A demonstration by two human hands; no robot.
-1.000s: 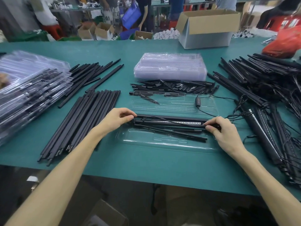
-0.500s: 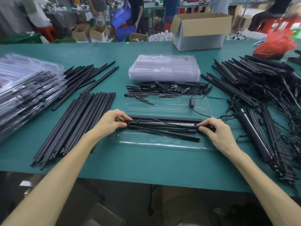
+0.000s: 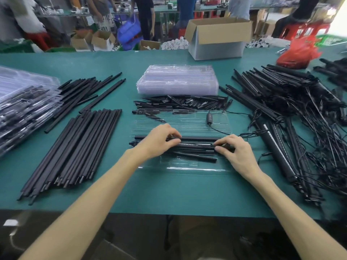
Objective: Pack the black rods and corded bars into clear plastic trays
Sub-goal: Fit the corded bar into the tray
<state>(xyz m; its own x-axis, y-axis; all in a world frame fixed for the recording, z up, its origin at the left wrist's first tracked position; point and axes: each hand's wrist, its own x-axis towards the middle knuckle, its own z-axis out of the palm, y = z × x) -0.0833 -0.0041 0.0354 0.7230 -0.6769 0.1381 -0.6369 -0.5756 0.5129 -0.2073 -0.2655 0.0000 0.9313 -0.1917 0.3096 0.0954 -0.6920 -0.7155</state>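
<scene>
Two-handed, pinches one corded bar (image 3: 197, 145) with curled left hand (image 3: 159, 142) and right hand (image 3: 237, 153) over one clear tray (image 3: 187, 167), centre frame.

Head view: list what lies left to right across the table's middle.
Stack of filled trays → loose rods → left hand → right hand → corded bars pile. The open tray and the bar that both hands grip span the hands, so they are left out.
</scene>
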